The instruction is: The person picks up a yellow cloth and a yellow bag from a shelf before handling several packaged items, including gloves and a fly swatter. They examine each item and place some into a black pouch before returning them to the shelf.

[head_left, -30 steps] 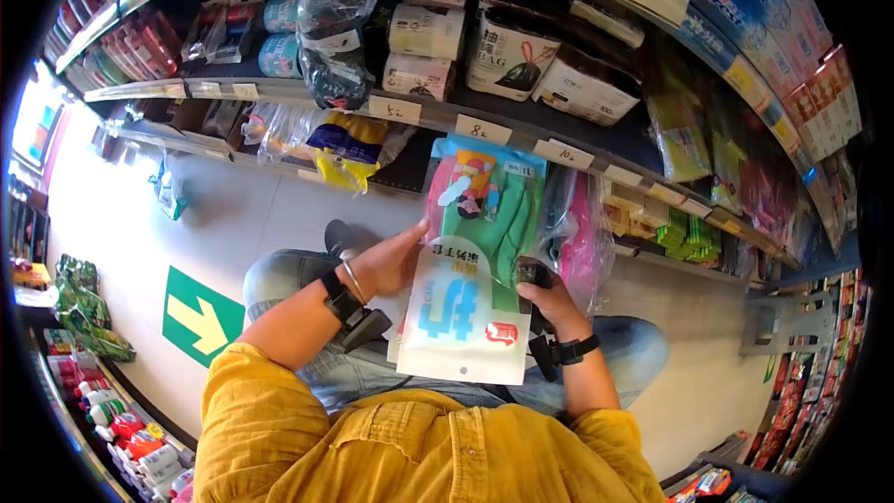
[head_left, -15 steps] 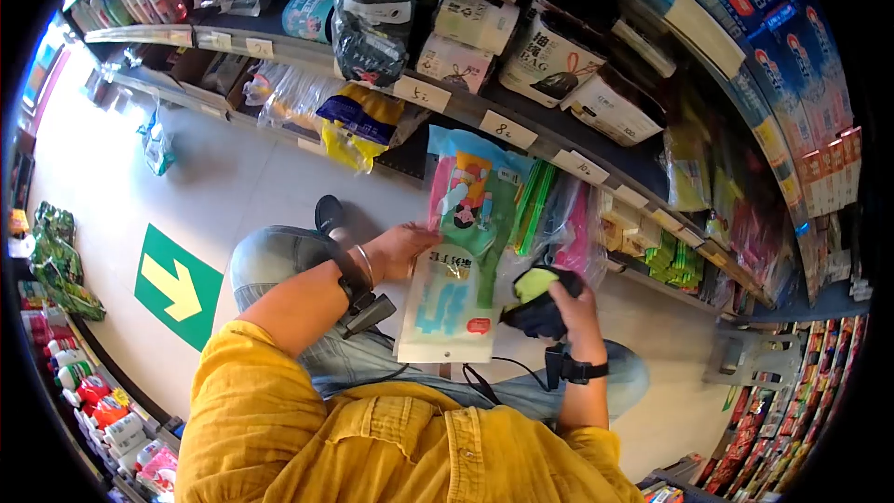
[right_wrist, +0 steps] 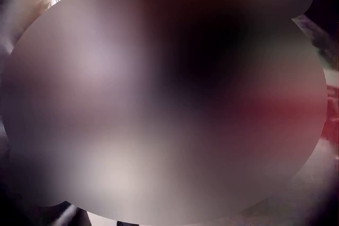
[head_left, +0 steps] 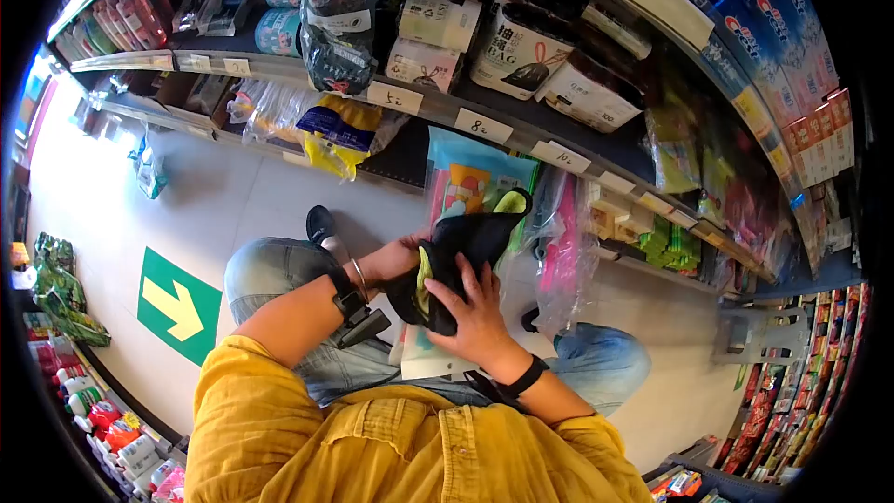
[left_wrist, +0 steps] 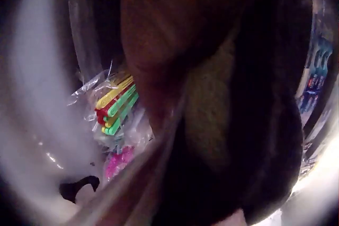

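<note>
head view: dark cloth item (head_left: 473,231) with lime lining (head_left: 424,270) is up against the front of a colourful plastic pack (head_left: 507,166), covering its middle, between the person's knees. right hand (head_left: 478,321) lies over the cloth, fingers spread and fairly straight, so flat contact, not a curled grip; looks like it's pressing the cloth against the pack. left hand (head_left: 389,263) is at the left side of cloth and pack, fingertips hidden behind the cloth; left wrist view is dark, can't tell if it pinches pack, cloth or both. probably there to steady that side. right wrist view blurred, no help.

edges: pack top is just under the shelf lip (head_left: 438,114), contact can't be told; white bottom end near the lap. pink item in clear plastic (head_left: 559,233) hangs just right of the pack, so upward and rightward moves look tight. yellow-and-blue packet (head_left: 340,126) sits upper left, apart from the hands. more room seems to be toward the body, or left over the floor (head_left: 233,186), past the left knee (head_left: 261,284).
</note>
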A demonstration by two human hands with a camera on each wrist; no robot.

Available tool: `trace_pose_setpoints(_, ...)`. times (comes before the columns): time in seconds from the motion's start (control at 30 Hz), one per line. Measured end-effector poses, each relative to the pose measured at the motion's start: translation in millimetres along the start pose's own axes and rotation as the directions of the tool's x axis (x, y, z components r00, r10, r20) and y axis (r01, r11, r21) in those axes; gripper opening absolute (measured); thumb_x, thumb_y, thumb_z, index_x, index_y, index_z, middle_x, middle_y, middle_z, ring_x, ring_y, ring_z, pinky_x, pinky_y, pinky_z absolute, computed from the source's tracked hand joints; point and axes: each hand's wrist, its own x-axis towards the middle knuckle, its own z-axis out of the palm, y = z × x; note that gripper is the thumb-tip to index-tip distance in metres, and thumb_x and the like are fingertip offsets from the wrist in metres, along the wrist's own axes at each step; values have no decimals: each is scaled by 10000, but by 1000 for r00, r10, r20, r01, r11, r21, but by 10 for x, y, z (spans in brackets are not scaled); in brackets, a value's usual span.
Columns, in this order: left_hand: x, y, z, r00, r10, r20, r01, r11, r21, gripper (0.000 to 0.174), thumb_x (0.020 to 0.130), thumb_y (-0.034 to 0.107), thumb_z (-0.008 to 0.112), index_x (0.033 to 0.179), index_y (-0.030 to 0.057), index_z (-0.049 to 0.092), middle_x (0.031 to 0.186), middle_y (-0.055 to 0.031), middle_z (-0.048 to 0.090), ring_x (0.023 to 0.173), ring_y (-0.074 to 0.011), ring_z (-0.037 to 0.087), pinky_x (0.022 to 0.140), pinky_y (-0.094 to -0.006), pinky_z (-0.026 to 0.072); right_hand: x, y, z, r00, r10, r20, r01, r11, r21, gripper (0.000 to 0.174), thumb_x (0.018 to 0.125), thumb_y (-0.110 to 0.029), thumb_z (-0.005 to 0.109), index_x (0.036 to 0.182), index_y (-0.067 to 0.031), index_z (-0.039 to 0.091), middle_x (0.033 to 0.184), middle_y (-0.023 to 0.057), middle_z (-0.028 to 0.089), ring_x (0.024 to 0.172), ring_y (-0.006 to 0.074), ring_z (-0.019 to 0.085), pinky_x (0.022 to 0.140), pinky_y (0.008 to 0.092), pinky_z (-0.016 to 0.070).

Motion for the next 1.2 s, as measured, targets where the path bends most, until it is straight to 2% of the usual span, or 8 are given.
trace_pose_setpoints(0.23, -26, 165, 131, 978, -168, 125, 208, 855, -475, 399, 789, -96, 416, 1148, 56, 505, 1104, -83, 556, 1027, -189, 525, 875, -321, 422, 544, 377, -242, 990, -34, -137, 48, 993, 103, 654, 620, -186, 658, 1231, -146, 426, 1280, 160, 373, 1133, 397, 370, 943, 464, 315)
trace_pose_setpoints(0.5, -115, 203, 191, 970, -99, 223, 163, 942, -294, 420, 765, -125, 442, 1148, 40, 495, 1115, -79, 555, 1029, -178, 520, 896, -311, 401, 1215, 630, -349, 921, 391, -9, -350, 835, 425, 398, 733, -295, 573, 1062, -73, 555, 945, 195, 602, 900, 348, 574, 774, 363, 460)
trace_pose_setpoints(0.63, -159, 141, 46, 983, -142, 119, 168, 955, -244, 417, 776, -108, 446, 1166, 38, 483, 1124, -88, 551, 1015, -182, 530, 887, -309, 408, 809, 388, -237, 957, 256, -139, -175, 887, 427, 421, 711, -227, 604, 1079, -35, 537, 977, 196, 583, 925, 329, 563, 803, 370, 448)
trace_pose_setpoints(0.7, -154, 262, 28, 977, -34, 210, 175, 691, -701, 409, 785, -96, 443, 1172, 32, 475, 1129, -95, 548, 1010, -195, 540, 885, -312, 416, 402, 290, -140, 982, 139, -128, -89, 936, 340, 508, 670, -195, 645, 1138, -67, 498, 1101, 191, 507, 1034, 349, 474, 905, 392, 379)
trace_pose_setpoints(0.73, -35, 111, -179, 949, 212, 234, -168, 966, -196, 417, 779, -101, 430, 1175, 26, 470, 1140, -105, 543, 1012, -206, 548, 889, -317, 423, 154, 218, -68, 988, 116, -105, -94, 976, 195, 541, 649, -183, 664, 1154, -98, 491, 1166, 188, 457, 1082, 371, 423, 928, 426, 348)
trace_pose_setpoints(0.77, -139, 361, 98, 997, -5, 77, 45, 847, -529, 470, 751, -127, 414, 1195, 23, 455, 1166, -97, 528, 1062, -199, 519, 922, -317, 398, -52, 175, 19, 991, 79, -107, -52, 970, 238, 564, 631, -189, 681, 1157, -122, 492, 1182, 176, 434, 1091, 390, 393, 931, 446, 339)
trace_pose_setpoints(0.9, -128, 330, 82, 994, 37, 99, 3, 927, -374, 566, 709, -141, 406, 1248, 30, 406, 1207, -71, 501, 1122, -178, 467, 964, -294, 342, -526, 34, 88, 1000, 12, 19, -17, 962, 274, 665, 563, -150, 722, 1177, -107, 470, 1165, 148, 430, 1082, 393, 372, 929, 458, 326)
trace_pose_setpoints(1.2, -147, 386, 320, 966, -95, 239, 176, 923, -343, 632, 695, -146, 424, 1292, 51, 360, 1228, -65, 485, 1134, -177, 456, 977, -329, 324, 612, 654, -338, 845, 282, -455, -111, 924, 365, 393, 697, -125, 604, 1074, -38, 539, 1010, 189, 561, 949, 345, 530, 833, 371, 428)
